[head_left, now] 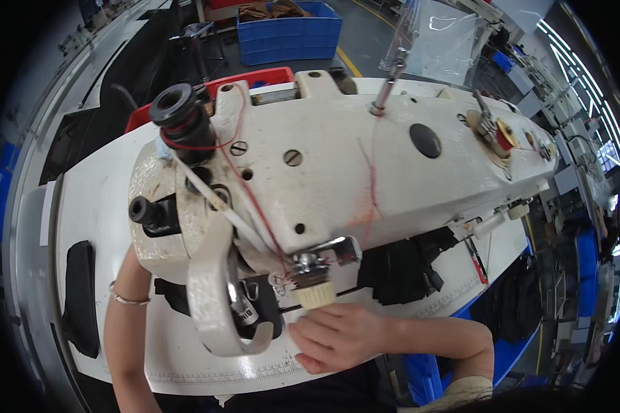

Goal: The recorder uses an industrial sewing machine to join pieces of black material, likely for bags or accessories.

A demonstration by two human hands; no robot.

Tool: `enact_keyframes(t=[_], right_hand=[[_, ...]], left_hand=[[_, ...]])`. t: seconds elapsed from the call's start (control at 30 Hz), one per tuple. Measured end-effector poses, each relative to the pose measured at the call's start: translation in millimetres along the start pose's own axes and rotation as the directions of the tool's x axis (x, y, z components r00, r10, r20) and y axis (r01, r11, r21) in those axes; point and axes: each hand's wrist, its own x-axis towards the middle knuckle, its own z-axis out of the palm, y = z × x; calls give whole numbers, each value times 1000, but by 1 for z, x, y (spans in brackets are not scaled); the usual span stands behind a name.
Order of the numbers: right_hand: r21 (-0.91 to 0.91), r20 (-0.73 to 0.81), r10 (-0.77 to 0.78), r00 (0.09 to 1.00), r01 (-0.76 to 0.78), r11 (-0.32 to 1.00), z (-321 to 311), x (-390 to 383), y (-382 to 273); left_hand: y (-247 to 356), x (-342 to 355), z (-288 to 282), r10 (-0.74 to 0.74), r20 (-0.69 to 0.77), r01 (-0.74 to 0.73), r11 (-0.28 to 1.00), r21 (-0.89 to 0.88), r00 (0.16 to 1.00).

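A large cream-white sewing machine fills the middle, with red thread running over its top and down its front. My right hand is just below the machine's cream tension knob, fingers curled and closed together. Whatever those fingers may hold is hidden. My left forearm, wearing a bracelet, reaches up beside the machine's left end, which covers the hand itself. Dark cloth shows beside the machine's curved white lever. More black fabric pieces lie under the machine arm, to the right.
A black piece lies on the white table at left. A red-and-black tool rests at right. Behind the machine are a red tray and, on the floor, a blue crate. A metal thread post stands on top.
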Motion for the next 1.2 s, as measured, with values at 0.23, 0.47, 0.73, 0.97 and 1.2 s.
enact_keyframes(t=[0.23, 0.47, 0.73, 0.97, 1.2], right_hand=[[-835, -36, 337, 941, -214, 508, -15, -67, 125], [-645, -224, 336, 915, -398, 653, -4, -79, 158], [-360, -274, 476, 836, -548, 755, 3, -79, 168], [-113, -213, 600, 771, -630, 769, -11, -90, 163], [530, 275, 903, 331, -836, 145, -127, -46, 2]], left_hand=[[52, 72, 16, -51, 5, 51, 996, -77, 999], [118, 30, 63, 300, 373, -285, 954, -96, 878], [124, 68, 162, 392, 437, -363, 919, -153, 809], [80, 171, 275, 80, 371, -171, 960, 221, 925], [48, 170, 266, 423, 39, -409, 844, 347, 905]])
